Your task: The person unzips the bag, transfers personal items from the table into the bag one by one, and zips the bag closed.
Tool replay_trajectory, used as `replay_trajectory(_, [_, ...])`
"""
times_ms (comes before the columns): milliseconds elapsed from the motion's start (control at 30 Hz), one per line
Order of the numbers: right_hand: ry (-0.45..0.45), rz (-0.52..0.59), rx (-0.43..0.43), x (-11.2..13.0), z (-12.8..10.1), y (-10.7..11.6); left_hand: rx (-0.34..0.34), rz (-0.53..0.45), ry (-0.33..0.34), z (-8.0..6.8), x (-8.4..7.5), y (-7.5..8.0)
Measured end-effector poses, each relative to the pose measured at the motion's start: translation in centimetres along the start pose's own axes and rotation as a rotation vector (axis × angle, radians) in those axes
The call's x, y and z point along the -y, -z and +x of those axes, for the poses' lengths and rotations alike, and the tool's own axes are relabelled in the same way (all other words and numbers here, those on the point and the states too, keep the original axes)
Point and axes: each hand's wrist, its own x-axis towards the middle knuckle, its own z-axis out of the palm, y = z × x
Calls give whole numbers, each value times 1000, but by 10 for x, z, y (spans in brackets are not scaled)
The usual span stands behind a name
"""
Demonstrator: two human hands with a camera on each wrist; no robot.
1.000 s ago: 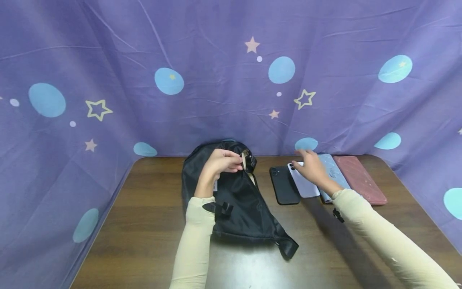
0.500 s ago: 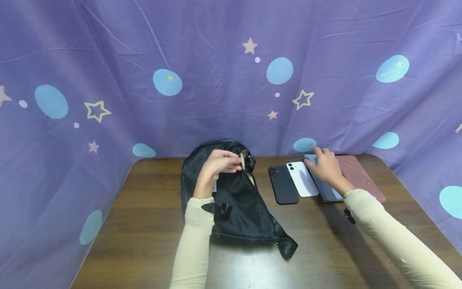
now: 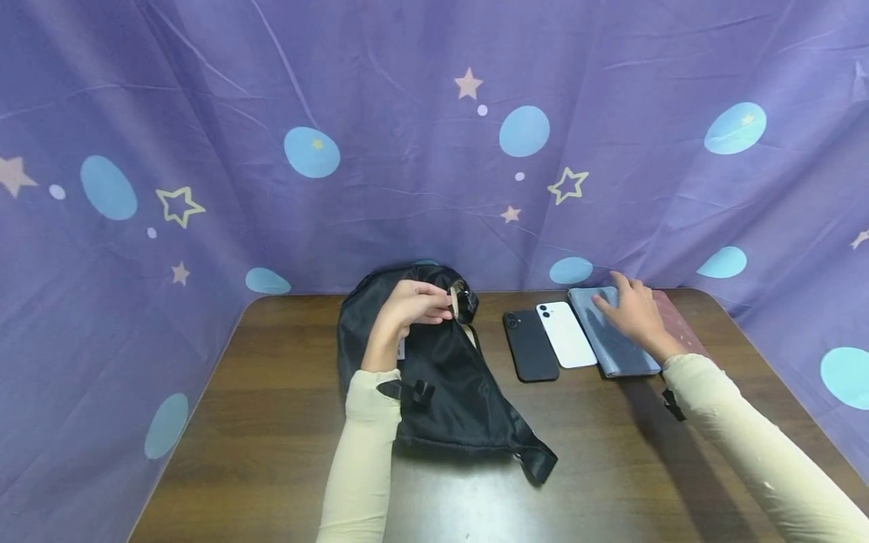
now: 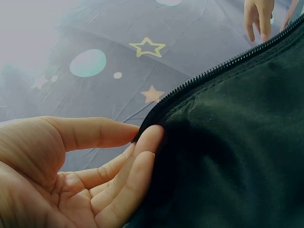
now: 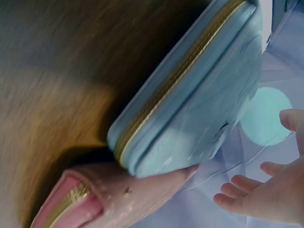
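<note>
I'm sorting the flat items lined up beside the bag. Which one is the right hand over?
The blue-grey zip case, third in the row from the black fabric bag. The right hand is over its far end; the black phone and white phone lie apart.

Dim, soft light (wrist views blurred)

Bag [image 3: 441, 377] left — two phones [image 3: 546, 343], two pouches [image 3: 614, 343] right.
</note>
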Motion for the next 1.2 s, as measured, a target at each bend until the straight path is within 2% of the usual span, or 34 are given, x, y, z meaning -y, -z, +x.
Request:
replay_trajectory(200, [42,47,22,13,-1,-6,1,-2,-3,0,0,0])
replay_trajectory(433, [152,-8,96,32,-8,-25,2,-6,9,-1,2,1])
replay_trajectory(633, [198,-16,118,45,-18,-40,10,-5,2,-1,1,0])
replay_trajectory(867, [140,-124,113,63,-24,-50,14,7,-3,-1,1,2])
replay_trajectory(1067, [65,-156,165,72,-25,-56,11,4,-11,-2,1,2])
replay_trajectory(1200, [60,-203,163,78,-28,-60,12,-1,-8,-3,0,3])
